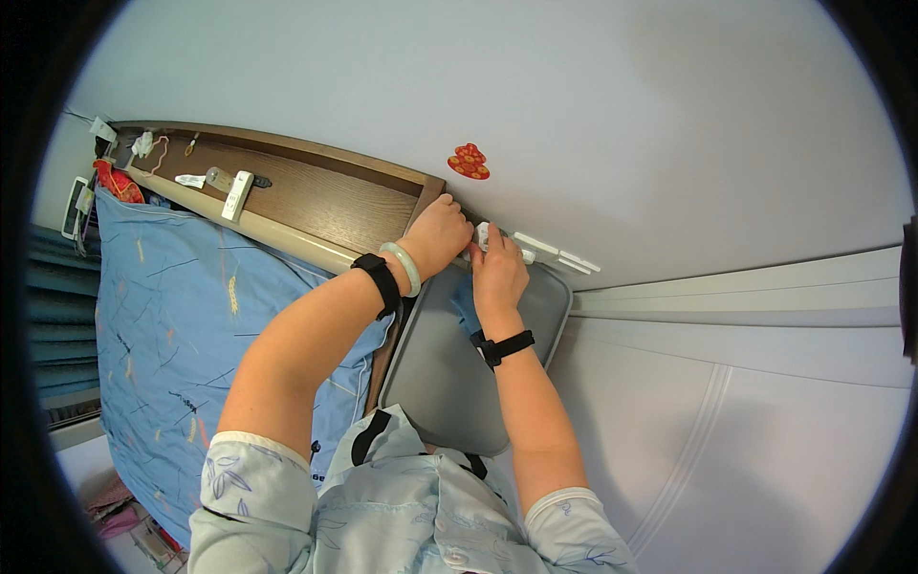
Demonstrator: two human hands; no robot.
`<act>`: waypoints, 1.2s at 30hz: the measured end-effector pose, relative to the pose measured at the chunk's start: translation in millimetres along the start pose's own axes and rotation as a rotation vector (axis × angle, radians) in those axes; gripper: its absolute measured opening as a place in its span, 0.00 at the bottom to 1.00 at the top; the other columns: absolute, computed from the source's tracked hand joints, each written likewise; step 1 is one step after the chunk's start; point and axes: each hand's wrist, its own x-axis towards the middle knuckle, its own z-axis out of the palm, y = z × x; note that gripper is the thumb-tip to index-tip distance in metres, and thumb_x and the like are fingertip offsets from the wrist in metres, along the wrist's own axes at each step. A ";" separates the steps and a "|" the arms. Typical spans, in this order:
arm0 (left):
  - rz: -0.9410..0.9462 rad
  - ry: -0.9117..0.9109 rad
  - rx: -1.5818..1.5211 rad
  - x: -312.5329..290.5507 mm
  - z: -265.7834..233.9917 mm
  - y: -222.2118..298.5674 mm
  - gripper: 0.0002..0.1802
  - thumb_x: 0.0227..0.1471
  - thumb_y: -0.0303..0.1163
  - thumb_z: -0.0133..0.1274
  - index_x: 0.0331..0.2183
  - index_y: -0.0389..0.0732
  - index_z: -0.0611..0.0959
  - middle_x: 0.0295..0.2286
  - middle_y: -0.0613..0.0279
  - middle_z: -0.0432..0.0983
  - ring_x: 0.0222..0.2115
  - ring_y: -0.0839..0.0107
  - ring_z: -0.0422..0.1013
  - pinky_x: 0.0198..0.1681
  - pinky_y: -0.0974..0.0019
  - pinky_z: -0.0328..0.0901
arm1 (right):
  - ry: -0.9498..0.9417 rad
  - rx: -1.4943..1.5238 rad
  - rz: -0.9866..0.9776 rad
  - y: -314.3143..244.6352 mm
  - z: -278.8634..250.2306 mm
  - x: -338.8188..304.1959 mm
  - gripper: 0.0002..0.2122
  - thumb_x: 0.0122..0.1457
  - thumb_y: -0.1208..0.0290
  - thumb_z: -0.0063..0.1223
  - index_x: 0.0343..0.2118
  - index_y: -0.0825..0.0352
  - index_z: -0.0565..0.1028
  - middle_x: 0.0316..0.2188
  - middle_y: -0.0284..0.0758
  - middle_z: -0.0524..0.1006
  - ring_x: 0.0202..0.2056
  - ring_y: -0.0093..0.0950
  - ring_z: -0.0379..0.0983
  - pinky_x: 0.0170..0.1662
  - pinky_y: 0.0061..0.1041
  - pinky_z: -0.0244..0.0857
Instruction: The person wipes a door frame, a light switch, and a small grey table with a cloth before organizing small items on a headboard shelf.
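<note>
Two hands point(442, 234) point(499, 275) are showing with two black wristbands point(380, 284) point(507, 348).
One pale bangle point(408, 268), one red wall sticker point(469, 162) and one blue bedcover point(191, 335) are appearing.

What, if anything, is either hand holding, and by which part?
The right hand touches the right side of a white piece; whether it grips it is unclear. The left hand is curled, its grasp hidden.
</note>
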 end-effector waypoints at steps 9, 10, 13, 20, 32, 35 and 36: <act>-0.010 -0.051 0.060 0.9 -5.1 5.4 0.05 0.44 0.32 0.50 0.23 0.44 0.80 0.24 0.65 0.75 0.32 0.69 0.69 0.42 0.66 0.57 | -0.051 -0.045 -0.041 -7.9 -10.6 3.9 0.20 0.46 0.69 0.60 0.43 0.68 0.71 0.30 0.39 0.72 0.33 0.37 0.72 0.34 0.32 0.68; -0.018 -0.069 0.070 1.7 -5.9 6.2 0.05 0.44 0.32 0.50 0.24 0.44 0.80 0.24 0.65 0.75 0.32 0.69 0.69 0.42 0.66 0.57 | -0.072 -0.035 -0.031 -8.6 -12.7 5.6 0.20 0.46 0.70 0.60 0.43 0.68 0.70 0.30 0.39 0.73 0.34 0.37 0.72 0.34 0.32 0.68; -0.032 -0.073 0.061 2.3 -4.2 5.6 0.05 0.44 0.32 0.50 0.24 0.44 0.80 0.24 0.64 0.75 0.33 0.69 0.69 0.43 0.66 0.57 | -0.096 -0.015 -0.001 -9.0 -14.8 9.9 0.19 0.46 0.70 0.59 0.42 0.68 0.70 0.31 0.40 0.73 0.35 0.38 0.72 0.35 0.32 0.69; -0.042 0.012 -0.001 0.8 -1.7 3.7 0.05 0.43 0.31 0.49 0.23 0.44 0.79 0.23 0.64 0.74 0.33 0.68 0.69 0.42 0.67 0.57 | -0.108 0.469 0.230 18.8 -15.4 16.9 0.18 0.51 0.73 0.55 0.45 0.69 0.67 0.36 0.43 0.73 0.37 0.35 0.72 0.37 0.29 0.69; -0.081 -0.064 0.015 4.2 -6.9 7.9 0.06 0.42 0.32 0.52 0.28 0.47 0.82 0.32 0.63 0.75 0.38 0.68 0.69 0.45 0.67 0.56 | -0.205 1.047 0.578 37.0 -19.1 14.7 0.18 0.51 0.74 0.52 0.45 0.73 0.67 0.40 0.42 0.73 0.36 0.29 0.73 0.36 0.27 0.68; -0.051 -0.067 0.013 3.5 -7.2 5.4 0.06 0.44 0.31 0.49 0.27 0.44 0.80 0.29 0.61 0.74 0.36 0.67 0.69 0.41 0.66 0.58 | -0.236 0.599 0.367 22.1 -28.4 21.9 0.11 0.50 0.72 0.51 0.36 0.71 0.73 0.39 0.46 0.73 0.35 0.38 0.74 0.38 0.31 0.68; -0.054 -0.069 0.014 2.4 -6.0 4.5 0.06 0.44 0.31 0.49 0.27 0.44 0.80 0.29 0.61 0.74 0.36 0.67 0.69 0.41 0.66 0.58 | -0.207 0.412 0.204 20.7 -23.4 23.0 0.11 0.51 0.70 0.51 0.36 0.70 0.74 0.36 0.45 0.74 0.34 0.40 0.74 0.37 0.33 0.68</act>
